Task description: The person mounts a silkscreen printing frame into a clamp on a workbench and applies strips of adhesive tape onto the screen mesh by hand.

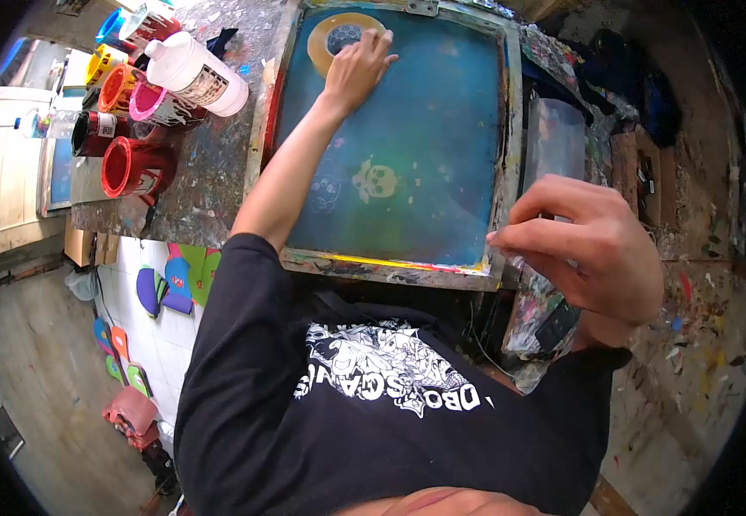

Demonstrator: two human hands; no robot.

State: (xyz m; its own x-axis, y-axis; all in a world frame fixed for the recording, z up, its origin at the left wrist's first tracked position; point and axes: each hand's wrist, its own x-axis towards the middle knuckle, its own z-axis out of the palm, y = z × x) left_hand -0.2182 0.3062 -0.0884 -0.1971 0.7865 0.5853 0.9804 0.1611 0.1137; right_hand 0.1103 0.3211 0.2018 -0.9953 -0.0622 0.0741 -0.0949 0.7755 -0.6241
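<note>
My left hand (358,70) reaches to the far end of a screen-printing frame (510,155). Its fingers are bent over the edge and core of a roll of tape (319,47), which lies on the blue mesh (442,112). On the mesh, a pale skull design (375,181) shows, with a fainter figure (325,194) to its left. My right hand (592,245) is raised by the frame's near right edge, thumb and finger pinched together. What they hold, if anything, is too small to make out.
Several paint pots, among them a red one (136,167), stand left of the frame with a white bottle (199,76). A clear plastic container (555,142) sits along the right side, near a wooden box (644,181). Colourful cut-out shapes (166,288) lie lower left.
</note>
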